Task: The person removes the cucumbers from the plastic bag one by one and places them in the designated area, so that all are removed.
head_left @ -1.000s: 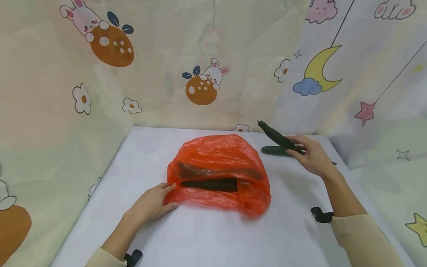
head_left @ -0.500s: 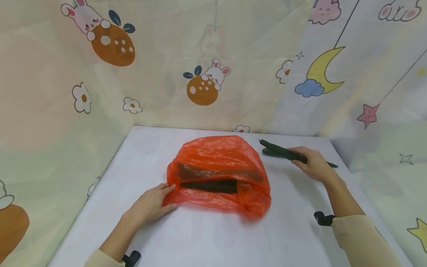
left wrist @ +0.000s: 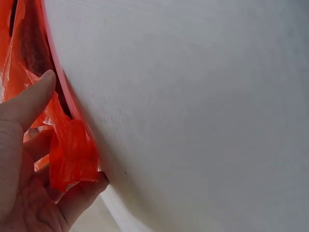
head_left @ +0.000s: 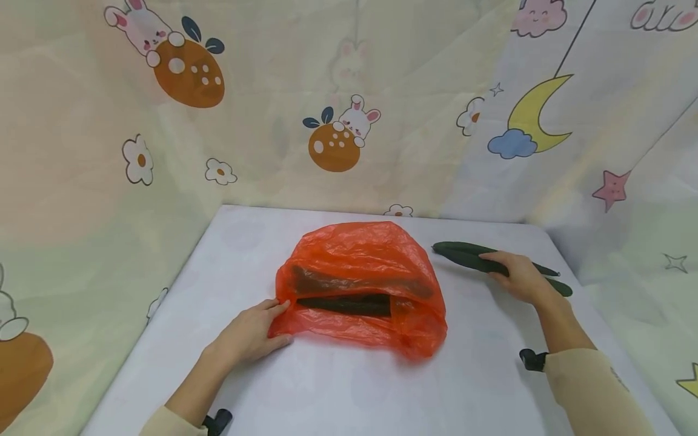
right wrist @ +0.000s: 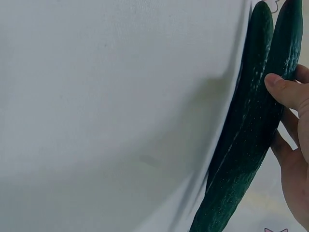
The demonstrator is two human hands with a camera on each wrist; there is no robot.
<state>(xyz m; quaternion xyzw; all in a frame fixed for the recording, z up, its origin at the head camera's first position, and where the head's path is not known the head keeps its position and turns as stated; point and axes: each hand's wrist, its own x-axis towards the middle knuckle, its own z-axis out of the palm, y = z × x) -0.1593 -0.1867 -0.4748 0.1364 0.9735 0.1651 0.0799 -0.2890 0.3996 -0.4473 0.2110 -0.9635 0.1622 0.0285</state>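
A red plastic bag [head_left: 371, 248] lies in the middle of the table with its mouth facing me. Inside the opening shows a dark green cucumber [head_left: 346, 304], and another long dark shape shows through the film. At the bag's left corner, my left hand [head_left: 248, 333] holds the plastic edge between thumb and fingers. To the right of the bag, my right hand [head_left: 518, 275] grips a cucumber [right wrist: 241, 150] around its middle, thumb on the near side. A second cucumber [right wrist: 258, 43] lies right alongside it on the far side, partly hidden.
The white table [head_left: 349, 399] carries the bag and the cucumbers. Behind and beside it hangs a printed cloth [head_left: 262, 121] with rabbits, flowers and a moon. A black wrist device [head_left: 533, 360] sits at my right cuff.
My right hand has lowered the raised cucumber and drawn it slightly right and nearer, so it now lies beside the other one. The left hand keeps its place at the bag.
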